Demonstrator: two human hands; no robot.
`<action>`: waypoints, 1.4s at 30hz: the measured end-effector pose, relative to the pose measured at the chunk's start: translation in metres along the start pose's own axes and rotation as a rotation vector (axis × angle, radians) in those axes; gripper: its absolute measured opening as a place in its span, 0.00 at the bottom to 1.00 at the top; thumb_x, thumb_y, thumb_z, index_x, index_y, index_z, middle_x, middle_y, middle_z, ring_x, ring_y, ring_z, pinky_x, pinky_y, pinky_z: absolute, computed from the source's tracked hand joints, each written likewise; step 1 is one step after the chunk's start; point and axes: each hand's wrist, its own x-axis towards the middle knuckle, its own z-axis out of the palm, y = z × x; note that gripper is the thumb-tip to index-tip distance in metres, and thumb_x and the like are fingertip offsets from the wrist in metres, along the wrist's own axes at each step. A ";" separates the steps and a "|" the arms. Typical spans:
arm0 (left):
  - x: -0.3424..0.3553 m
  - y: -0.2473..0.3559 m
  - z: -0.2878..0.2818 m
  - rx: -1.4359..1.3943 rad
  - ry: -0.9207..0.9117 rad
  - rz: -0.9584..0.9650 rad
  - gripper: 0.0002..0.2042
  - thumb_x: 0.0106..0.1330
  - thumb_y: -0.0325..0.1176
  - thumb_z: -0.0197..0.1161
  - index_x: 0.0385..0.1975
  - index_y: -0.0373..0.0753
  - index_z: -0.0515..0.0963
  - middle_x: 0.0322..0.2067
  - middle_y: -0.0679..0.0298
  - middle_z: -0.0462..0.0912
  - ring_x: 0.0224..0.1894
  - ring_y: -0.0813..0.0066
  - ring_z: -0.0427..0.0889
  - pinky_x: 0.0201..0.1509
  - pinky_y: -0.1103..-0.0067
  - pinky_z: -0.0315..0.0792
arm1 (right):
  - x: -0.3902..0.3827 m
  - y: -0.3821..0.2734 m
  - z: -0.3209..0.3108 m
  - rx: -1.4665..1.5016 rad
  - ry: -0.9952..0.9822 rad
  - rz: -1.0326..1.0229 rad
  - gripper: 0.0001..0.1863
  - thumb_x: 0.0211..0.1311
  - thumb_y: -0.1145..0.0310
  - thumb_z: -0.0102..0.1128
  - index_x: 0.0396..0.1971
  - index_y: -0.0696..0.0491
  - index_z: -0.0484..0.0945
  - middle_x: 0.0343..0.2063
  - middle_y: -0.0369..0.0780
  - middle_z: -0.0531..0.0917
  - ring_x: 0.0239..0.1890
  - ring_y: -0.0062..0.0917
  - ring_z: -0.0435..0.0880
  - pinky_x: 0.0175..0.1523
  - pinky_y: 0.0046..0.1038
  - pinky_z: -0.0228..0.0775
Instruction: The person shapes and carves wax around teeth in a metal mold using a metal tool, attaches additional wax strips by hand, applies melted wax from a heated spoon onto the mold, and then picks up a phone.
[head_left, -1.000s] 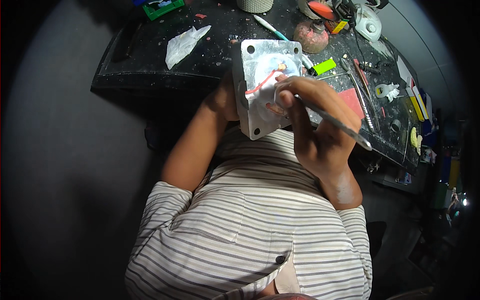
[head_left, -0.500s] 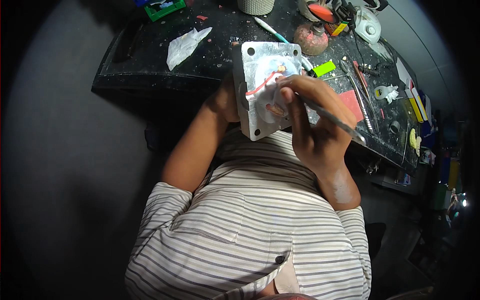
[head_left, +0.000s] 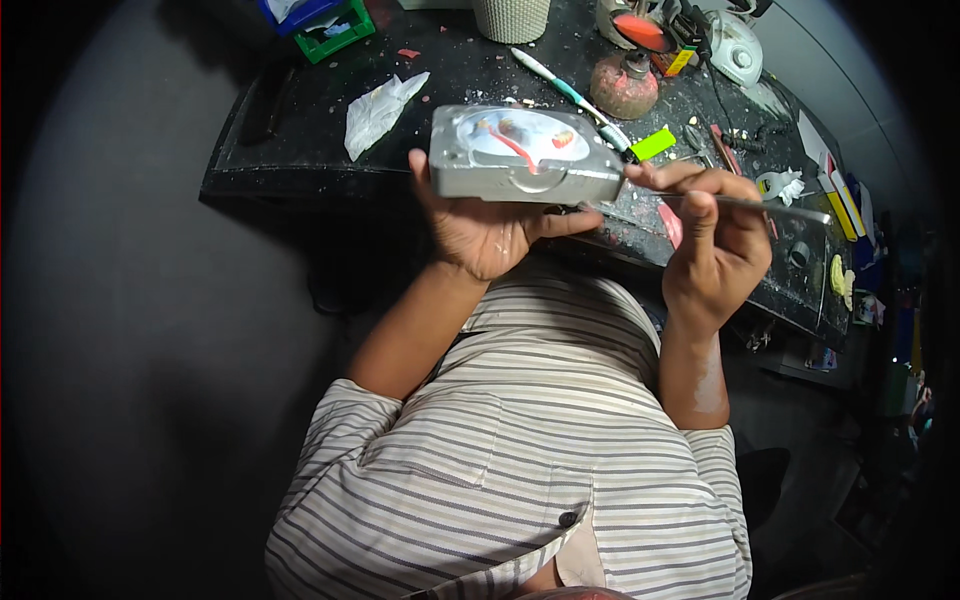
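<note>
A grey metal dental flask half [head_left: 480, 180] is held up over the near edge of the bench, tipped so its side wall faces me. White plaster fills its top, with a red wax strip [head_left: 512, 148] and reddish-orange wax patches set in it. My left hand [head_left: 485, 238] supports the flask from below, thumb at its left side. Beside its right end, my right hand [head_left: 718, 245] pinches a thin metal wax-working tool [head_left: 795, 212] lying nearly level. The tool's working tip is hard to make out near the flask's corner.
Crumpled tissue [head_left: 382, 115] lies left on the dark bench [head_left: 290, 165]. Beyond the flask are a white-and-teal toothbrush-like handle [head_left: 548, 72], a spirit burner [head_left: 625, 88] and a bright green piece [head_left: 653, 145]. A woven pot [head_left: 510, 18] stands at the back; a white bottle [head_left: 770, 185] lies right.
My left hand has tilted the flask so its side faces me, its palm now showing underneath. My right hand with the tool has moved right, away from the plaster face.
</note>
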 end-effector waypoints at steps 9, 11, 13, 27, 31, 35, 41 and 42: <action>0.003 -0.030 0.035 0.960 0.202 0.476 0.64 0.52 0.63 0.79 0.81 0.49 0.39 0.77 0.56 0.55 0.78 0.44 0.58 0.72 0.29 0.57 | -0.015 -0.011 -0.001 0.002 0.102 0.120 0.13 0.81 0.66 0.53 0.46 0.63 0.71 0.31 0.45 0.84 0.35 0.30 0.91 0.45 0.31 0.89; 0.001 -0.035 0.033 1.072 0.174 0.559 0.64 0.52 0.64 0.78 0.81 0.48 0.39 0.76 0.55 0.56 0.78 0.44 0.58 0.72 0.30 0.57 | -0.017 -0.015 0.012 -0.190 0.101 -0.002 0.10 0.79 0.73 0.55 0.49 0.66 0.74 0.35 0.46 0.86 0.41 0.29 0.90 0.50 0.28 0.85; -0.003 -0.038 0.033 1.123 0.166 0.619 0.64 0.51 0.65 0.77 0.81 0.48 0.39 0.76 0.55 0.56 0.78 0.44 0.58 0.72 0.31 0.58 | -0.022 -0.022 0.013 -0.276 -0.005 -0.013 0.09 0.74 0.81 0.59 0.50 0.66 0.80 0.43 0.50 0.89 0.44 0.30 0.90 0.52 0.27 0.81; 0.001 -0.033 0.026 1.112 0.233 0.849 0.64 0.50 0.72 0.69 0.80 0.46 0.41 0.75 0.53 0.58 0.77 0.45 0.60 0.72 0.37 0.62 | -0.013 -0.020 0.016 -0.499 -0.156 -0.136 0.08 0.65 0.82 0.67 0.43 0.65 0.85 0.41 0.48 0.90 0.45 0.42 0.90 0.54 0.37 0.81; 0.000 -0.033 0.027 1.120 0.241 0.868 0.64 0.50 0.74 0.67 0.80 0.45 0.41 0.75 0.52 0.59 0.76 0.45 0.61 0.72 0.38 0.63 | -0.012 -0.020 0.016 -0.532 -0.197 -0.160 0.09 0.64 0.79 0.68 0.43 0.64 0.85 0.40 0.47 0.90 0.45 0.44 0.90 0.54 0.38 0.80; 0.002 -0.030 0.024 1.118 0.246 0.888 0.64 0.49 0.76 0.65 0.80 0.44 0.42 0.74 0.51 0.59 0.76 0.45 0.62 0.72 0.40 0.64 | -0.009 -0.027 0.019 -0.570 -0.264 -0.186 0.09 0.62 0.77 0.70 0.41 0.63 0.86 0.40 0.47 0.90 0.44 0.43 0.89 0.55 0.39 0.79; 0.002 -0.029 0.027 1.138 0.238 0.896 0.65 0.49 0.79 0.62 0.80 0.44 0.42 0.74 0.50 0.60 0.75 0.46 0.63 0.72 0.43 0.66 | -0.008 -0.034 0.016 -0.518 -0.356 -0.193 0.11 0.62 0.74 0.71 0.43 0.61 0.87 0.42 0.45 0.90 0.48 0.42 0.88 0.61 0.42 0.76; 0.001 -0.030 0.026 1.144 0.240 0.895 0.65 0.48 0.80 0.62 0.80 0.43 0.42 0.73 0.50 0.60 0.75 0.46 0.63 0.72 0.43 0.66 | -0.007 -0.031 0.014 -0.544 -0.319 -0.184 0.11 0.63 0.73 0.71 0.43 0.61 0.87 0.42 0.45 0.90 0.48 0.42 0.88 0.60 0.42 0.76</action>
